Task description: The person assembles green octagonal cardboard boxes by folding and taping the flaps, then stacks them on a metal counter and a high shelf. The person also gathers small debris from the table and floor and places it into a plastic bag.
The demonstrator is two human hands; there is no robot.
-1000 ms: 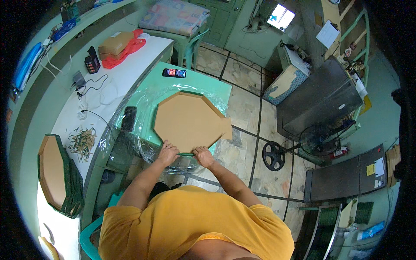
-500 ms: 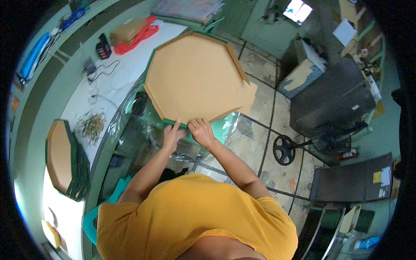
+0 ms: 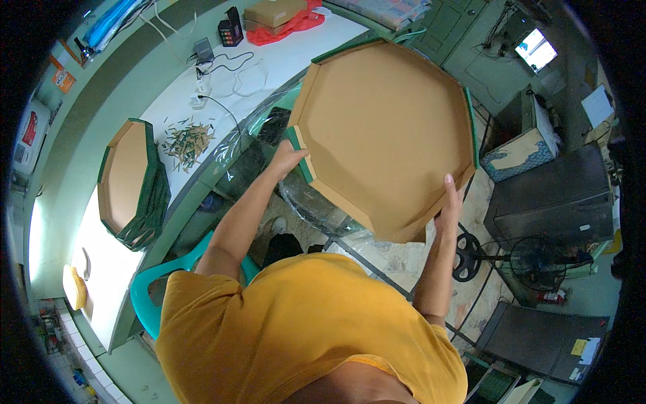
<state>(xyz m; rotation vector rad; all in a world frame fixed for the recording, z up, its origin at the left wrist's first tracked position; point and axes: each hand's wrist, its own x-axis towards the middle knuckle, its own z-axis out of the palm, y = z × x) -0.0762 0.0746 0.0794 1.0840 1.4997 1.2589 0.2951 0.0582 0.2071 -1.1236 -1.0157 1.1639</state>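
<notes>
A large octagonal cardboard box half (image 3: pixel 387 135), brown inside with green outer edges, is held up in front of me with its hollow side facing me. On its left wall my left hand (image 3: pixel 288 159) is closed, fingers wrapped round the green rim. At the lower right my right hand (image 3: pixel 449 205) grips the opposite wall, its thumb inside and its other fingers mostly hidden behind. Most walls are folded up, while the near edge between my hands has a loose, uneven flap.
On the white counter (image 3: pixel 161 101) to the left stand a stack of similar octagonal box pieces (image 3: pixel 128 182), a pile of cardboard scraps (image 3: pixel 190 143), and cables. A teal chair (image 3: pixel 145 296) is beside me. Clear plastic sheeting lies under the box; a fan (image 3: pixel 538 259) stands right.
The box half has turned and moved right and nearer. My hands, close together at its near edge before, are now apart, gripping its left and right sides.
</notes>
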